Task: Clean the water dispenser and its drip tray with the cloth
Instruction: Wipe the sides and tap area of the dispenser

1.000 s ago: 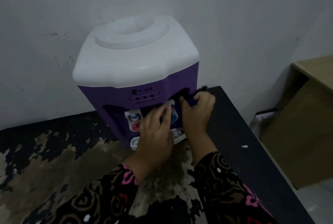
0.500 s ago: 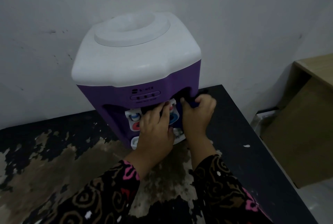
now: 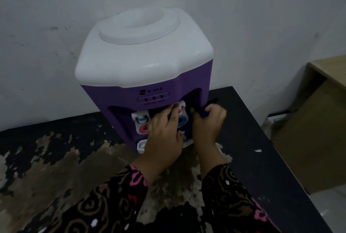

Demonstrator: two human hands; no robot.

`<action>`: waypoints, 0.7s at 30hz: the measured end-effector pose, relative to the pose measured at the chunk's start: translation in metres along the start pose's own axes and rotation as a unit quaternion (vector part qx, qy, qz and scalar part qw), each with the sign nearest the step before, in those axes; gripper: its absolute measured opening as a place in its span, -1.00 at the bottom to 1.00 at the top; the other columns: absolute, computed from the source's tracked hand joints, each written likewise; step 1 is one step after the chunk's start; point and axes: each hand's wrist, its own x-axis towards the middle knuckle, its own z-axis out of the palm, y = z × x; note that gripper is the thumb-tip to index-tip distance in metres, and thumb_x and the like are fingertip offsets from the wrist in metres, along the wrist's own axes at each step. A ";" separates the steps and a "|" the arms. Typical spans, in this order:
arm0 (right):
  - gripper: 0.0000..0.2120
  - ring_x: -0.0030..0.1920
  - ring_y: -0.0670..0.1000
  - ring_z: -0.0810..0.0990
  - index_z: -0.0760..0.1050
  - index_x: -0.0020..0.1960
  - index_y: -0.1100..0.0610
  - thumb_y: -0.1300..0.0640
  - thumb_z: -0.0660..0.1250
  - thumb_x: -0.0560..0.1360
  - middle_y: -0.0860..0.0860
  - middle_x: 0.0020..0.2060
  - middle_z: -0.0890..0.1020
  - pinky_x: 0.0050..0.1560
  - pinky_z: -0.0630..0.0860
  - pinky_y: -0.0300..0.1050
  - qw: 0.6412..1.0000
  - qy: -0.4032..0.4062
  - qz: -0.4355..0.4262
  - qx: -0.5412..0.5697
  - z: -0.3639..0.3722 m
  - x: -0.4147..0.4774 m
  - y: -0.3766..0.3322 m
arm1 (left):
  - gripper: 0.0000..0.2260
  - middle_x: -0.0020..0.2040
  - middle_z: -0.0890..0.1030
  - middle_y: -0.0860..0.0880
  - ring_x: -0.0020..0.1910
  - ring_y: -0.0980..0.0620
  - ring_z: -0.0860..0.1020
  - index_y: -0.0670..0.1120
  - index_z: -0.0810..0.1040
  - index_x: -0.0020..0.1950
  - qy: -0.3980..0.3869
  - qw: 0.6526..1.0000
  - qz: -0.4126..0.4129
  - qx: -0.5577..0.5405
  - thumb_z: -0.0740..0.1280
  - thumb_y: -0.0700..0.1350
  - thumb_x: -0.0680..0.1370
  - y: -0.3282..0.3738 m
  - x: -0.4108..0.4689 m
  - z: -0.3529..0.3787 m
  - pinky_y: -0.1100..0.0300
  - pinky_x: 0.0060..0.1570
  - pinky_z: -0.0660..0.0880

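Note:
A water dispenser point(image 3: 144, 60) with a white top and purple body stands on the table against the wall. My left hand point(image 3: 164, 135) reaches into its front recess, fingers stretched over the tap panel between the red tap point(image 3: 143, 128) and the blue tap point(image 3: 182, 121). My right hand point(image 3: 207, 124) grips a dark blue cloth point(image 3: 205, 110) bunched against the right front edge of the recess. Only a left corner of the white drip tray point(image 3: 141, 145) shows below my left hand; the rest is hidden.
The black table point(image 3: 262, 157) has a worn, peeling patch in front of the dispenser. Its right edge drops off beside a light wooden piece of furniture point(image 3: 318, 120). A white wall stands close behind the dispenser.
My left hand's fingers have crept slightly higher over the tap panel. My right hand has stayed at the right front edge with the cloth in it.

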 end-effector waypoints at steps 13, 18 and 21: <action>-0.70 -0.07 -0.09 0.38 0.30 -0.10 0.07 0.25 0.42 0.39 0.02 0.05 0.31 -0.03 0.47 -0.26 0.993 -0.048 0.090 -0.051 -0.003 -0.016 0.032 | -0.34 0.33 0.39 -0.16 0.28 -0.16 0.40 -0.14 0.19 0.48 -0.007 1.000 -0.011 -0.011 0.32 -0.18 0.40 0.004 -0.003 -0.002 -0.01 0.27 0.31; -0.74 -0.04 -0.14 0.37 0.42 -0.03 0.22 0.29 0.44 0.37 0.02 0.04 0.32 -0.05 0.30 -0.67 0.998 0.029 -0.036 0.042 -0.004 0.000 -0.020 | -0.31 0.33 0.39 -0.19 0.26 -0.20 0.43 -0.15 0.17 0.48 -0.018 1.000 -0.008 -0.019 0.35 -0.21 0.38 0.005 -0.001 -0.005 -0.04 0.24 0.34; -0.72 0.00 -0.14 0.38 0.40 0.04 0.29 0.34 0.39 0.37 0.04 0.03 0.35 0.07 0.30 -0.58 0.990 0.049 -0.121 0.056 -0.002 0.013 -0.039 | -0.30 0.33 0.38 -0.20 0.26 -0.22 0.41 -0.17 0.20 0.48 -0.023 0.999 -0.015 -0.030 0.38 -0.25 0.37 0.006 0.000 -0.005 -0.08 0.24 0.36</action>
